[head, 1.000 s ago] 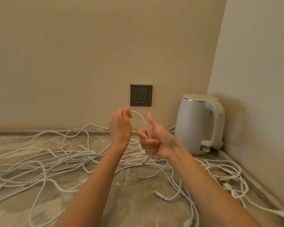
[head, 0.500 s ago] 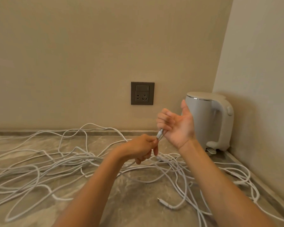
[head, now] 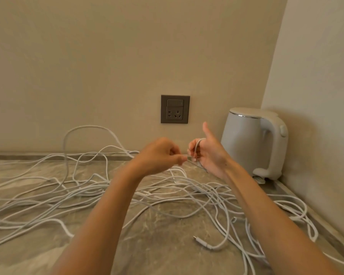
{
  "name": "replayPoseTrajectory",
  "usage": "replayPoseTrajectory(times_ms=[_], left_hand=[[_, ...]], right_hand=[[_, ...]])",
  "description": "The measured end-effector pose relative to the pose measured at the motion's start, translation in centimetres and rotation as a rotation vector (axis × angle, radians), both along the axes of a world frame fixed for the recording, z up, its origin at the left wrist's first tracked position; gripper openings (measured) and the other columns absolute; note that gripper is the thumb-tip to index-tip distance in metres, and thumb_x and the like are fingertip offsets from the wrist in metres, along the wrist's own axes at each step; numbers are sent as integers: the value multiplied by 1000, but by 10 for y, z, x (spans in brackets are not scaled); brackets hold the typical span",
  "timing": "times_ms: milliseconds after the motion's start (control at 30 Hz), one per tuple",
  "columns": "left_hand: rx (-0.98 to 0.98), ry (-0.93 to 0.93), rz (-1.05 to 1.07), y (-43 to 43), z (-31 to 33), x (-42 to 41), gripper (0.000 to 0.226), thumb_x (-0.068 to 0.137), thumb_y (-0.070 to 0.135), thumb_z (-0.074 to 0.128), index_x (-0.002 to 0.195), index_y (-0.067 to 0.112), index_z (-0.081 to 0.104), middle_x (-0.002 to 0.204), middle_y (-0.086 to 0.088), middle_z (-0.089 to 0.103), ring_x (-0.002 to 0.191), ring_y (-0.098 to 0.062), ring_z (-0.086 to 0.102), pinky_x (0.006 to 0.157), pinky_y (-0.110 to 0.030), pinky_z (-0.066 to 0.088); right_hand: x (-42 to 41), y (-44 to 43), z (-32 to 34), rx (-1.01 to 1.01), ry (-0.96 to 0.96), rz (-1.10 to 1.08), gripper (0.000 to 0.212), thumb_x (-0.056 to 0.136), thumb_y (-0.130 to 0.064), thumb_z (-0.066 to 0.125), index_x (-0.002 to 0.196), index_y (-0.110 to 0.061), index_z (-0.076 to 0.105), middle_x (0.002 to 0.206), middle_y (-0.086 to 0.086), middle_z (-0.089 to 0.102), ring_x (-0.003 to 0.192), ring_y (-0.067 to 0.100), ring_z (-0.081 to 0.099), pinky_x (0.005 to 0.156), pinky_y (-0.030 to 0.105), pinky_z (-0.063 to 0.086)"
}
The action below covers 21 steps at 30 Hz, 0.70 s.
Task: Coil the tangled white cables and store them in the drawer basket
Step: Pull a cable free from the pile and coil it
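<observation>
Above the middle of the counter (head: 157,237), both bare forearms reach forward and the two hands meet close together, just in front of the far wall (head: 107,56). The left hand (head: 161,155) is curled, back of the hand up, and its fingers (head: 180,160) pinch a short stretch of one white cable (head: 197,146) between thumb and forefinger. That stretch runs straight across to the right hand (head: 208,155), which is turned palm toward the left with its thumb sticking straight up. The right hand's fingers (head: 191,150) are bent and held together, and the cable arches over them in a small loop. From under the right hand the same line drops away toward the pile below; where it ends cannot be told.

Spread over the marbled grey-brown counter lie the tangled white cables (head: 83,195), crossing one another from the left edge to the right corner, with the densest knot just beneath the hands. One strand (head: 83,127) rises in a tall arch at the far left, against the wall. A plug end (head: 204,243) rests free on the near right part of the surface, and more loops (head: 298,213) curl along the right wall.

Set into the far wall, a dark grey wall socket (head: 175,109) sits above and between the hands. A white kettle (head: 250,141) stands upright in the far right corner, handle to the right, close behind the right hand.
</observation>
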<state>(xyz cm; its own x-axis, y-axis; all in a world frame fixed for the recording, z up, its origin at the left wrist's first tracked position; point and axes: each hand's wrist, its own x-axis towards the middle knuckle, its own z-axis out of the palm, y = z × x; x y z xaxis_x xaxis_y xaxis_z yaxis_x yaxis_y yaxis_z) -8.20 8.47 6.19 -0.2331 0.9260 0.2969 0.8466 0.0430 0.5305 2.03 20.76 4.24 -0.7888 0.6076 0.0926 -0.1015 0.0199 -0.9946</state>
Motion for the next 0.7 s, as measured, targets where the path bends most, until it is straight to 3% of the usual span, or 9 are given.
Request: replayPoseTrajectory(times_ms=[167, 333, 533, 633, 700], left_hand=[[241, 5, 83, -4, 5, -6, 22, 89, 26, 59, 69, 18, 62, 50, 8, 43, 46, -6, 34, 51, -21, 28], [413, 5, 139, -1, 2, -6, 21, 89, 26, 57, 75, 12, 65, 52, 10, 42, 47, -3, 34, 48, -12, 28], [524, -65, 230, 8, -8, -9, 26, 89, 26, 58, 71, 8, 65, 52, 7, 45, 49, -7, 37, 54, -25, 31], [473, -109, 229, 14, -15, -7, 26, 93, 20, 52, 71, 11, 63, 52, 7, 47, 49, -5, 41, 55, -27, 33], [378, -136, 191, 18, -20, -6, 31, 95, 15, 47, 66, 19, 56, 52, 6, 49, 45, -3, 42, 54, -25, 33]], right_hand=[[-4, -6, -3, 139, -208, 27, 79, 91, -65, 2, 62, -6, 46, 59, 8, 44, 49, 12, 38, 50, 22, 34], [-9, -12, -3, 157, -300, 185, 83, 85, -71, -5, 52, -9, 40, 46, 2, 41, 38, 9, 34, 38, 17, 28], [-6, -15, 0, -233, -134, 491, 83, 79, -78, -2, 35, -17, 33, 31, -5, 28, 29, 4, 20, 31, 15, 15], [-6, -12, 5, -459, 42, 682, 87, 81, -78, 2, 37, -15, 41, 30, -4, 36, 30, 6, 17, 30, 15, 18], [-8, -5, 3, -677, 226, 874, 87, 82, -77, 13, 49, -5, 50, 40, 7, 50, 39, 12, 24, 37, 22, 26]])
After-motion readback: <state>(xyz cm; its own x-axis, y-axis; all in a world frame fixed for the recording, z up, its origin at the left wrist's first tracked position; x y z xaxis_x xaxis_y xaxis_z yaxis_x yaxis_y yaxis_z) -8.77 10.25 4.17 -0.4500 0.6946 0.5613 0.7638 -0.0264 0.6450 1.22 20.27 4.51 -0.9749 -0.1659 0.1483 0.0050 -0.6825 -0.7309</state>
